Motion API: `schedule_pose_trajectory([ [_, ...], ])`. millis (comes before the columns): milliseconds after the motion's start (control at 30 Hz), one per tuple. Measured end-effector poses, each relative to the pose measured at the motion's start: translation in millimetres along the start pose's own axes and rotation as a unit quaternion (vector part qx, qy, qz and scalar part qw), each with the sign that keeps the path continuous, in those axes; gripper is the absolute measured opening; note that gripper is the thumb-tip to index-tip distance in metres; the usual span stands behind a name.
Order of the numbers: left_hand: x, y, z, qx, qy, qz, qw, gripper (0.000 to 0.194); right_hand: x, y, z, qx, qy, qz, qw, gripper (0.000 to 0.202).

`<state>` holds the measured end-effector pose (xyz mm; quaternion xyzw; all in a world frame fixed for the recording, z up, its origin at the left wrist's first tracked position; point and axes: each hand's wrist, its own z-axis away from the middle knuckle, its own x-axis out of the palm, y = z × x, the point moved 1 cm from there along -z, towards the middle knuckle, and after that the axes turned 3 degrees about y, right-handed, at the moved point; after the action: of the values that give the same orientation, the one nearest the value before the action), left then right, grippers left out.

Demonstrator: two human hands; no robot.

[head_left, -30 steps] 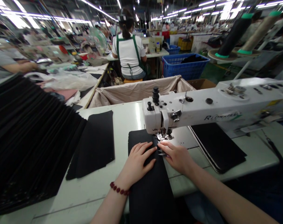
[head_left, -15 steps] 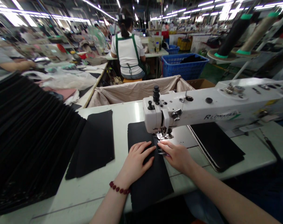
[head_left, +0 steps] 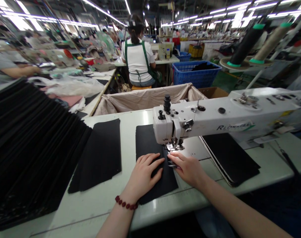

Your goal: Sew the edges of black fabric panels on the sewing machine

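From the head camera, the left hand (head_left: pixel 143 173) lies flat, fingers spread and released, pressing on the black fabric panel (head_left: pixel 150 158) that lies on the table (head_left: pixel 140 211) and runs under the head of the sewing machine (head_left: pixel 215 120). The right hand (head_left: pixel 187 167) rests at the panel's right edge just in front of the presser foot (head_left: pixel 174 145); its fingers seem to pinch a small metal tool, though the grip is too small to tell for sure. The main risk is the right fingertips, which sit very near the needle: a slip forward could bring them under it. Uneven pressure from the left palm could also skew the panel, so the seam would wander off the edge. A second black piece (head_left: pixel 101 152) lies apart to the left, beside a tall stack of black panels (head_left: pixel 28 148); neither touches the work. A bead bracelet (head_left: pixel 125 203) on the left wrist sits clear of the cloth.
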<state>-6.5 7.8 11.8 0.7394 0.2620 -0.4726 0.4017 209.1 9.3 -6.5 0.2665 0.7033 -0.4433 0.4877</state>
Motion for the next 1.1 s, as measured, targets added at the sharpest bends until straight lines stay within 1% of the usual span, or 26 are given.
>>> schedule_pose_trajectory([
  [867,2.8,-2.0,-0.7,-0.014,0.019,-0.003,1.000,0.036,-0.3,0.1,0.0,0.006,-0.001,-0.006,1.000,0.053],
  [1100,8.2,-6.9,-3.8,-0.033,0.029,-0.012,0.999,0.039,1.3,0.7,-0.9,0.007,-0.006,-0.004,1.000,0.056],
])
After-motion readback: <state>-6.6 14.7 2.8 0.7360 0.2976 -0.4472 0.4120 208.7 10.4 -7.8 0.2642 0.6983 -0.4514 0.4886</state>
